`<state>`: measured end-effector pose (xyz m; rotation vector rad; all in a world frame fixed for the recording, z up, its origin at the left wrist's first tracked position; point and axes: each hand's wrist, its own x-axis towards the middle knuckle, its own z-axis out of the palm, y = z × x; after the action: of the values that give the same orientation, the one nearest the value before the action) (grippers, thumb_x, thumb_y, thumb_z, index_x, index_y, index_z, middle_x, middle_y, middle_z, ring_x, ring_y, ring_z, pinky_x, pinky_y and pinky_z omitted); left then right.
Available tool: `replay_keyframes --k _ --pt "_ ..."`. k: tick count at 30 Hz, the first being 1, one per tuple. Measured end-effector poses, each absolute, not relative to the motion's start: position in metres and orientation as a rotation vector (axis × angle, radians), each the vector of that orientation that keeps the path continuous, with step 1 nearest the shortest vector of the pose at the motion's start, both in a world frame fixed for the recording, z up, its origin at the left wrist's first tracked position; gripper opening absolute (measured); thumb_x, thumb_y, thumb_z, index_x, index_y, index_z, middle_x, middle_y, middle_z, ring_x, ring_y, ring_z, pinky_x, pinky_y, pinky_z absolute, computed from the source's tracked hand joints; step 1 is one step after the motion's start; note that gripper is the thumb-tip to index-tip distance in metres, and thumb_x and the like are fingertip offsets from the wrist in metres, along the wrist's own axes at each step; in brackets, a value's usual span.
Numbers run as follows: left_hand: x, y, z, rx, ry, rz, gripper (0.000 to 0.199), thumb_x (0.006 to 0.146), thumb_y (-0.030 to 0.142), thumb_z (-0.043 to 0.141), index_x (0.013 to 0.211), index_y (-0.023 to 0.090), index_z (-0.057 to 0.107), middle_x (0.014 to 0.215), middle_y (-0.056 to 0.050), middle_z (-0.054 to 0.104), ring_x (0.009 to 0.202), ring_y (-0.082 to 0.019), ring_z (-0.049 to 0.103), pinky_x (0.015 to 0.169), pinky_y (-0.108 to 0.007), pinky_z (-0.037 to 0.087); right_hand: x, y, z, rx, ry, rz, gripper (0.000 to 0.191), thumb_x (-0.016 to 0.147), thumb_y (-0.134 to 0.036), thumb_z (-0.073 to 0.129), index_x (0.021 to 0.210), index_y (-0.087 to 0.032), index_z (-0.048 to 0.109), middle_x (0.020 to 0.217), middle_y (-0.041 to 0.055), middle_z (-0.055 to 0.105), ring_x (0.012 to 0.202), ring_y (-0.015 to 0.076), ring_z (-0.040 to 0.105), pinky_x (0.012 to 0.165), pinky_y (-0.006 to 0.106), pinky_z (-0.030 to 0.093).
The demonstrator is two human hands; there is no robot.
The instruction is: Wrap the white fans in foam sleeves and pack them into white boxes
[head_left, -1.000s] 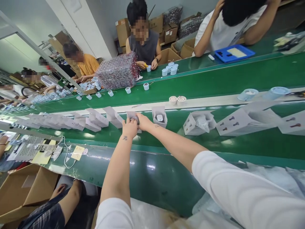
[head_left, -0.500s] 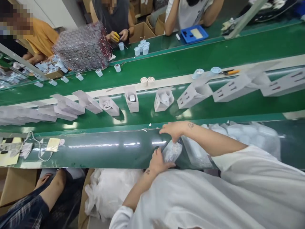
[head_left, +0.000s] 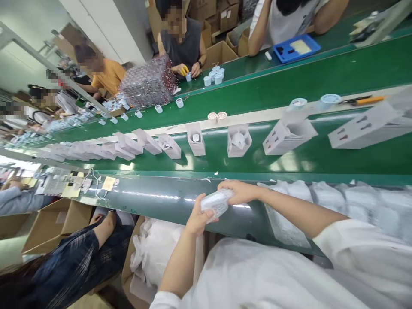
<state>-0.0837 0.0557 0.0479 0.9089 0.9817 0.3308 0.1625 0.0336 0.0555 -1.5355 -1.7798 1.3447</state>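
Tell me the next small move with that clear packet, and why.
Probably lower the clear plastic packet, held by your left hand and right hand, into the open white carton on the green belt: it shows nothing inside, while the carton to its left already holds a white item.

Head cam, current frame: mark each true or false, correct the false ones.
1. The left hand and right hand both hold a clear plastic bag. True.
2. Every white carton on the green belt is empty. False: this one holds a small white item.
3. Orange-handled cutters lie on the white strip. True.
4. The person in the grey sleeveless top holds a blue tray. False: their hands are at a small pale cup; the blue tray lies by a person in a white T-shirt.
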Motion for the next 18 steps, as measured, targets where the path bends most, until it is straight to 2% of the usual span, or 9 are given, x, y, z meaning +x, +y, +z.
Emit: replay_keyframes --k 3,5,7,9,11,13,15,18 --pt "-0.1 0.085 0.066 0.91 1.254 0.65 0.074 0.055 0.045 0.082 0.117 0.023 0.048 0.097 -0.005 0.059 0.072 -0.014 0.06 0.057 -0.024 0.05 0.122 0.067 0.063 -1.425 -1.755 1.282 0.041 0.06 -0.018 0.066 0.1 -0.022 0.062 0.097 0.002 0.064 0.087 0.0204 0.061 0.074 0.028 0.048" --pt "-0.12 0.117 0.086 0.976 1.344 0.809 0.064 0.057 0.045 0.08 0.108 0.021 0.052 0.084 -0.001 0.057 0.065 -0.011 0.056 0.053 -0.022 0.047 0.091 0.097 0.065 -1.329 -1.675 1.288 0.052 0.063 -0.025 0.071 0.113 -0.021 0.059 0.109 0.0051 0.063 0.095 0.0221 0.061 0.082 0.031 0.049" --pt "-0.148 0.158 0.111 1.088 1.373 0.931 0.057 0.058 0.044 0.078 0.105 0.02 0.054 0.083 -0.001 0.057 0.065 -0.012 0.057 0.053 -0.022 0.048 0.062 0.136 0.068 -1.239 -1.539 1.3 0.065 0.068 -0.033 0.072 0.128 -0.021 0.05 0.125 0.009 0.058 0.108 0.0234 0.059 0.09 0.035 0.048" --pt "-0.176 0.206 0.137 1.223 1.412 1.07 0.051 0.059 0.043 0.075 0.1 0.021 0.055 0.086 -0.001 0.057 0.069 -0.013 0.058 0.055 -0.023 0.05 0.036 0.184 0.072 -1.25 -1.392 1.28 0.059 0.077 -0.034 0.065 0.133 -0.022 0.047 0.131 0.0109 0.055 0.113 0.0228 0.058 0.092 0.036 0.049" --pt "-0.197 0.256 0.157 1.333 1.435 1.238 0.046 0.06 0.043 0.072 0.096 0.021 0.053 0.087 -0.002 0.056 0.073 -0.014 0.059 0.058 -0.024 0.051 0.015 0.237 0.079 -1.367 -1.31 1.19 0.045 0.083 -0.027 0.056 0.128 -0.023 0.051 0.128 0.0112 0.057 0.11 0.0214 0.061 0.092 0.037 0.05" --pt "-0.204 0.306 0.167 1.395 1.422 1.391 0.043 0.061 0.042 0.069 0.094 0.021 0.05 0.089 -0.002 0.055 0.077 -0.015 0.059 0.062 -0.026 0.053 0.0 0.29 0.085 -1.48 -1.304 1.068 0.048 0.08 -0.016 0.054 0.127 -0.022 0.051 0.131 0.0122 0.055 0.112 0.0216 0.06 0.097 0.038 0.047" --pt "-0.198 0.351 0.166 1.396 1.375 1.483 0.042 0.062 0.039 0.068 0.094 0.021 0.048 0.09 -0.002 0.054 0.078 -0.014 0.06 0.066 -0.028 0.054 -0.01 0.338 0.087 -1.556 -1.302 0.979 0.067 0.071 -0.007 0.057 0.135 -0.019 0.043 0.142 0.0154 0.044 0.126 0.0242 0.05 0.106 0.04 0.04" --pt "-0.175 0.403 0.151 1.326 1.263 1.508 0.039 0.062 0.032 0.067 0.093 0.019 0.048 0.088 -0.002 0.053 0.074 -0.013 0.06 0.067 -0.03 0.056 -0.013 0.394 0.079 -1.683 -1.246 0.903 0.092 0.059 0.0 0.059 0.144 -0.013 0.025 0.153 0.0212 0.019 0.143 0.0298 0.024 0.115 0.046 0.025"
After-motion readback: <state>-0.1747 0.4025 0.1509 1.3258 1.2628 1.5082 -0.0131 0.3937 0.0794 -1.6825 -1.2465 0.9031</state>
